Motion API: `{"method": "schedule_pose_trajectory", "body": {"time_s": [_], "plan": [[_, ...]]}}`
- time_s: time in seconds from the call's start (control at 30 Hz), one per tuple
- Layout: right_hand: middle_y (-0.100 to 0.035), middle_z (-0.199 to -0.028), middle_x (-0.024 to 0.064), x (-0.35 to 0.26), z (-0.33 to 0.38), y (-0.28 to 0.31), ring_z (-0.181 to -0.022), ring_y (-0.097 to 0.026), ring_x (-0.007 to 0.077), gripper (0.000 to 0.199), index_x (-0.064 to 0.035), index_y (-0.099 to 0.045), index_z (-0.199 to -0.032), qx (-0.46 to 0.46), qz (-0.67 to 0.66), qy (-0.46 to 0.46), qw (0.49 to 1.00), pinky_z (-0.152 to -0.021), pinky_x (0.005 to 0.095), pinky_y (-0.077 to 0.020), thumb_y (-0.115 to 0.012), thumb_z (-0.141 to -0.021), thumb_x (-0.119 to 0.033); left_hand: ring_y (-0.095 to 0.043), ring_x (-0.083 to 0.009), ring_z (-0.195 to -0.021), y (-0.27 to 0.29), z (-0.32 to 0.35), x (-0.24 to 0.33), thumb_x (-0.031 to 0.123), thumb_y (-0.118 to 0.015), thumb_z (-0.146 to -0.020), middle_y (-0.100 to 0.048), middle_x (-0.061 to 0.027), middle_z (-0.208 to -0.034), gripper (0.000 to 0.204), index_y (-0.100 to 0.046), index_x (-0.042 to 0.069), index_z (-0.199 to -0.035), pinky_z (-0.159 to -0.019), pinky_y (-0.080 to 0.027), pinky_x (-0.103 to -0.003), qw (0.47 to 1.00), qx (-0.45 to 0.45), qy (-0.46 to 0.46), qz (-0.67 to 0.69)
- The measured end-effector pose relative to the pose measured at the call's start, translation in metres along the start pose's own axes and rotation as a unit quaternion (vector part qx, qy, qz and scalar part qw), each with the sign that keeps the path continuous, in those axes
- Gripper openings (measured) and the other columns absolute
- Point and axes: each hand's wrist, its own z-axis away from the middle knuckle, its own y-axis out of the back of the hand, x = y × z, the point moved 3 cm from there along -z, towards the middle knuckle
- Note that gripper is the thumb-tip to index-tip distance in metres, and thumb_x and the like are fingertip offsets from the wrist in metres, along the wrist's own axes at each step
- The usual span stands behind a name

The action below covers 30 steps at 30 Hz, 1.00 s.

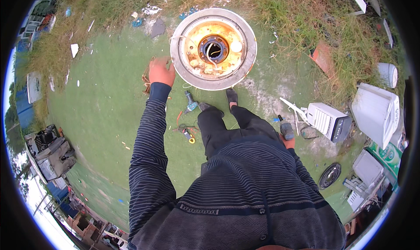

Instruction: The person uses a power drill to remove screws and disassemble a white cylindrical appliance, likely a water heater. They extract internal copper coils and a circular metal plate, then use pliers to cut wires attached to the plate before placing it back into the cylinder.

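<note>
While right fingers point(288, 142) grip drill point(286, 129) | left fingers point(161, 62): part-open, beside drum point(213, 83)

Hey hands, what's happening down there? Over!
Left hand beside round drum, contact unclear. Right hand holding dark drill. Teal drill lying near left shoe.

The right hand point(288, 143) is partly hidden — its exact grip on the grey drill point(286, 129) unclear — while the left hand point(161, 71) partly covers a brown item point(145, 83) and darkness hides the depths of the central opening point(214, 53) of the round drum point(246, 64).
</note>
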Motion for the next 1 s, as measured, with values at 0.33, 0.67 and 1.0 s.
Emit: {"method": "schedule_pose_trajectory", "body": {"time_s": [0.33,0.67,1.0], "plan": [[-0.076,-0.103,0.0185,-0.015,0.008,-0.029,-0.097,-0.073,0.0373,0.075,0.0002,-0.072,-0.110,-0.009,-0.038,-0.028,0.999,-0.085,0.0441,-0.0559,-0.088,-0.068,-0.060,-0.066,-0.0327,-0.118,-0.131,-0.136,-0.173,0.052,-0.052,-0.099,-0.068,-0.0266,-0.126,0.054,-0.074,0.007,-0.117,-0.104,-0.046,-0.045,0.871,-0.088,0.338,0.345],[-0.076,-0.105,0.0192,0.034,0.029,-0.009,-0.103,-0.072,0.0357,0.074,-0.0003,-0.073,-0.109,0.013,-0.024,-0.062,0.998,-0.088,0.0447,-0.0540,-0.084,-0.072,-0.064,-0.071,-0.0272,-0.075,-0.028,-0.089,0.022,0.023,-0.064,-0.097,-0.073,-0.0180,-0.083,0.027,-0.075,0.002,-0.109,-0.073,-0.054,-0.037,0.960,-0.011,0.050,0.277],[-0.073,-0.118,0.0166,-0.007,0.008,-0.003,-0.109,-0.069,0.0289,0.074,-0.0014,-0.068,-0.122,-0.040,-0.016,-0.070,0.997,-0.094,0.0405,-0.0525,-0.087,-0.075,-0.055,-0.070,-0.0397,-0.081,-0.008,-0.018,0.081,0.032,-0.064,-0.087,-0.072,-0.0182,-0.085,0.024,-0.077,0.012,-0.090,-0.074,-0.057,-0.050,0.974,-0.211,-0.075,-0.037]]}}
